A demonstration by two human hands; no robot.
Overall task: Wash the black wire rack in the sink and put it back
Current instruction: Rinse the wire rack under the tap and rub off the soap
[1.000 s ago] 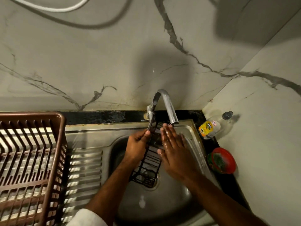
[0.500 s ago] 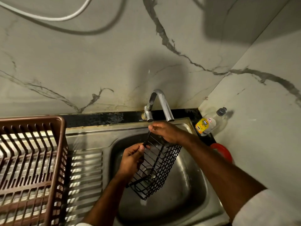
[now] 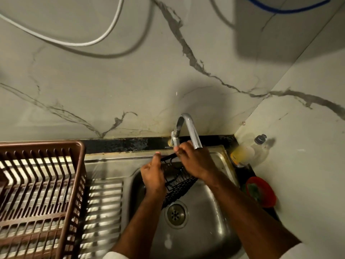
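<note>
I see the black wire rack (image 3: 177, 181) tilted over the sink (image 3: 220, 234) basin below the faucet (image 3: 188, 128), so runoff falls inside. My left hand (image 3: 153, 177) grips its edge; my right hand (image 3: 194, 161) pinches the top wire.

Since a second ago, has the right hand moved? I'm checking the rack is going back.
Yes. The right hand moved up off the black wire rack, toward the tap base.

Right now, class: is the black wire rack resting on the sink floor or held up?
Held up: both hands grip the black wire rack, tilted above the sink drain.
</note>
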